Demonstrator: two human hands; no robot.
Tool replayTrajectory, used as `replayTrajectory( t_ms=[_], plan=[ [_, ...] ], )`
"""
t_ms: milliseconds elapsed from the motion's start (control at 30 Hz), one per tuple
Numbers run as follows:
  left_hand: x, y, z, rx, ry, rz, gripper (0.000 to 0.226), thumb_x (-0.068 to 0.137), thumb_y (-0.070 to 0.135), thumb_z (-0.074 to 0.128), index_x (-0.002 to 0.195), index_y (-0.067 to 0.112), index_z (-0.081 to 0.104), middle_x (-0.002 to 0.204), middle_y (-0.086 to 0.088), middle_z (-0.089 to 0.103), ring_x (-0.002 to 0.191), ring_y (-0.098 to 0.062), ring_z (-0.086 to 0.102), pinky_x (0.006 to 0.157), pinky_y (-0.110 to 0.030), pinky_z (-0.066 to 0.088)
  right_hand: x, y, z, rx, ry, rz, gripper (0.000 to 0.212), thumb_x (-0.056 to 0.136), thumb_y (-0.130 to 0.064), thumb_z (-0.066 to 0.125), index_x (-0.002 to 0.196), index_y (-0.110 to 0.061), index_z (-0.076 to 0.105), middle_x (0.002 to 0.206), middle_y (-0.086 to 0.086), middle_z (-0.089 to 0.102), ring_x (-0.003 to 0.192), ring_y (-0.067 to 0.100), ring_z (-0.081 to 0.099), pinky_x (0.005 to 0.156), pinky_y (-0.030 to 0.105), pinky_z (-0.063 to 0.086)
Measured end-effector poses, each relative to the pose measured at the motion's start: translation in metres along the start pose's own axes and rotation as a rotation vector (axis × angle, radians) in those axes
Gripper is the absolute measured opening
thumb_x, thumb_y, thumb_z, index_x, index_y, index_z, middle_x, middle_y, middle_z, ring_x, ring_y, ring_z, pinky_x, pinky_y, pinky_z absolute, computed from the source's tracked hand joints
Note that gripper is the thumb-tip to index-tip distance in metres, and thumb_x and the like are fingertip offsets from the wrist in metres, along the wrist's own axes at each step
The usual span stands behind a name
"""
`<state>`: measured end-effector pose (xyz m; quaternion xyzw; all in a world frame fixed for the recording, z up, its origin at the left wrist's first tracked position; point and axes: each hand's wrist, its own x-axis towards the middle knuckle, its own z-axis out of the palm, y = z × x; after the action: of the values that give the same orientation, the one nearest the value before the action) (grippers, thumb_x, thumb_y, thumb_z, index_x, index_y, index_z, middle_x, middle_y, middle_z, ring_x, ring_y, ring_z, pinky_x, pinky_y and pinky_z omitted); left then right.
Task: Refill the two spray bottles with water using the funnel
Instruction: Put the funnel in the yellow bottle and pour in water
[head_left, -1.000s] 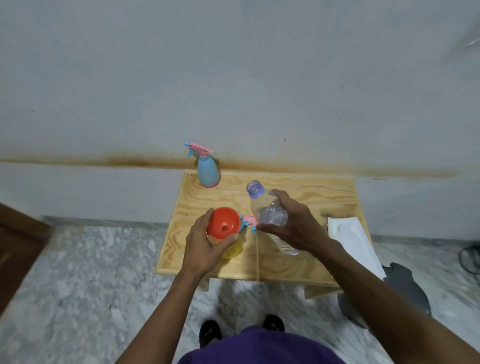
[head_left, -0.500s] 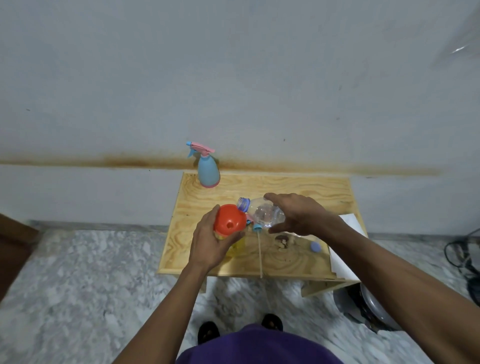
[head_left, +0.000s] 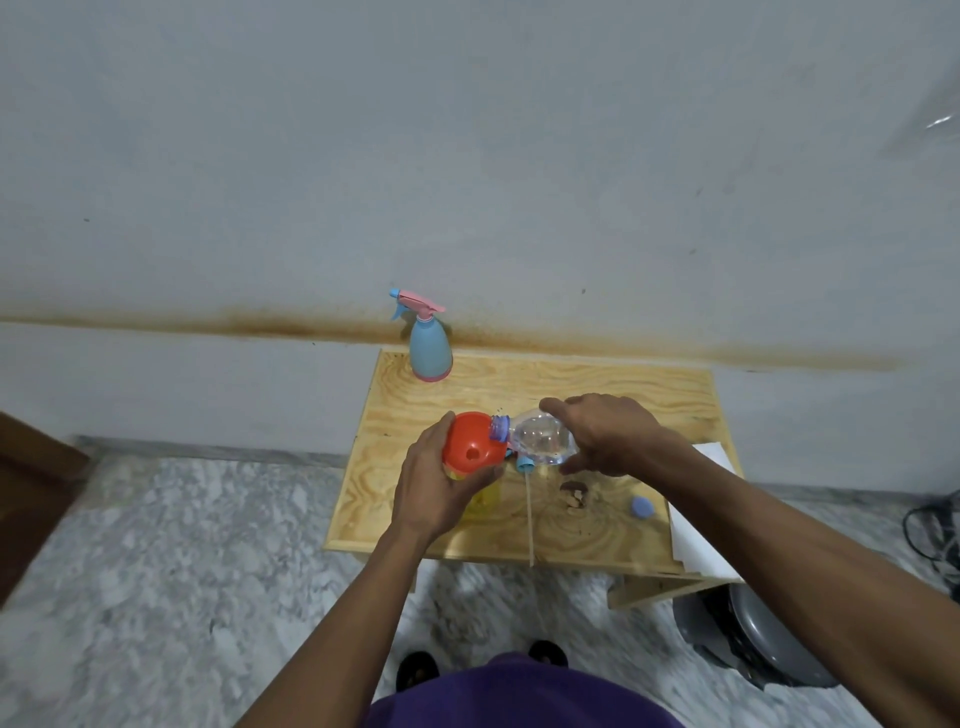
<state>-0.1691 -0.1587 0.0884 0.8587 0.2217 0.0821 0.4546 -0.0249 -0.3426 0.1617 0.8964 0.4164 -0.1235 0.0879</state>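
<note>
Water bottle (head_left: 540, 443) lies tipped in the right hand (head_left: 608, 436), its grip curled round the clear body, its mouth over the orange funnel (head_left: 470, 448) — no label or writing is readable on it. Left hand (head_left: 434, 488) grips the funnel and the yellow spray bottle (head_left: 483, 499) on the worktop (head_left: 597, 384); the blue spray bottle (head_left: 429, 349) stands at the far corner — its markings cannot be made out.

No readable text, labels or numbers.

Tilted clear water bottle (head_left: 540, 441) mouths orange funnel (head_left: 470, 447) atop yellow spray bottle (head_left: 483, 496).
</note>
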Motion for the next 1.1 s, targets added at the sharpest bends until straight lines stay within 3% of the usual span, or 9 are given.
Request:
replayTrajectory(
  t_ms=[167, 300, 567, 733, 900, 1100],
  plan=[
    [0.0003, -0.0009, 0.0001, 0.014, -0.005, -0.004, 0.101, 0.067, 0.065, 0.080, 0.150, 0.026, 0.037, 0.146, 0.006, 0.050, 0.127, -0.016, 0.049, 0.101, -0.039, 0.048, 0.0025, -0.0020, -0.0008, -0.048, -0.002, -0.003, 0.081, 0.081, -0.044, 0.077, 0.145, -0.024, 0.032, 0.124, 0.004, 0.063, 0.103, 0.026, 0.061, 0.071, 0.034, 0.051],
    [-0.0013, -0.0008, -0.0004, 0.012, -0.006, -0.014, 0.109, 0.060, 0.077, 0.070, 0.150, 0.026, 0.036, 0.146, 0.007, 0.050, 0.128, -0.016, 0.050, 0.100, -0.041, 0.050, 0.0035, -0.0045, -0.0012, -0.083, -0.007, -0.005, 0.083, 0.082, -0.043, 0.077, 0.148, -0.023, 0.031, 0.127, 0.003, 0.062, 0.107, 0.025, 0.060, 0.069, 0.032, 0.043],
    [-0.0015, -0.0004, 0.0004, 0.011, 0.011, -0.001, 0.094, 0.070, 0.054, 0.084, 0.149, 0.027, 0.039, 0.143, 0.007, 0.051, 0.126, -0.015, 0.049, 0.098, -0.038, 0.049, 0.0047, -0.0069, -0.0013, -0.129, -0.020, -0.004, 0.084, 0.083, -0.042, 0.077, 0.149, -0.022, 0.029, 0.127, 0.004, 0.062, 0.109, 0.026, 0.060, 0.069, 0.032, 0.041],
    [-0.0025, 0.0003, 0.0001, 0.003, 0.011, 0.000, 0.088, 0.071, 0.051, 0.085, 0.144, 0.030, 0.041, 0.135, 0.014, 0.052, 0.120, -0.011, 0.048, 0.095, -0.035, 0.049, 0.0052, -0.0068, -0.0020, -0.142, -0.024, -0.008, 0.083, 0.082, -0.043, 0.077, 0.147, -0.022, 0.030, 0.123, 0.004, 0.063, 0.106, 0.026, 0.060, 0.068, 0.033, 0.041],
    [-0.0019, -0.0014, 0.0008, 0.020, 0.007, -0.020, 0.095, 0.069, 0.056, 0.084, 0.147, 0.031, 0.038, 0.145, 0.009, 0.050, 0.128, -0.015, 0.048, 0.100, -0.042, 0.051, 0.0049, -0.0054, -0.0035, -0.147, -0.021, -0.009, 0.083, 0.083, -0.045, 0.076, 0.147, -0.023, 0.029, 0.124, 0.003, 0.062, 0.108, 0.027, 0.060, 0.070, 0.033, 0.040],
    [-0.0032, 0.0000, 0.0012, 0.019, 0.014, -0.011, 0.091, 0.070, 0.054, 0.084, 0.146, 0.031, 0.040, 0.142, 0.010, 0.051, 0.125, -0.015, 0.049, 0.097, -0.040, 0.051, 0.0038, -0.0045, -0.0035, -0.152, -0.013, -0.005, 0.083, 0.081, -0.046, 0.076, 0.147, -0.023, 0.031, 0.120, 0.002, 0.064, 0.106, 0.026, 0.061, 0.068, 0.033, 0.040]
  ],
)
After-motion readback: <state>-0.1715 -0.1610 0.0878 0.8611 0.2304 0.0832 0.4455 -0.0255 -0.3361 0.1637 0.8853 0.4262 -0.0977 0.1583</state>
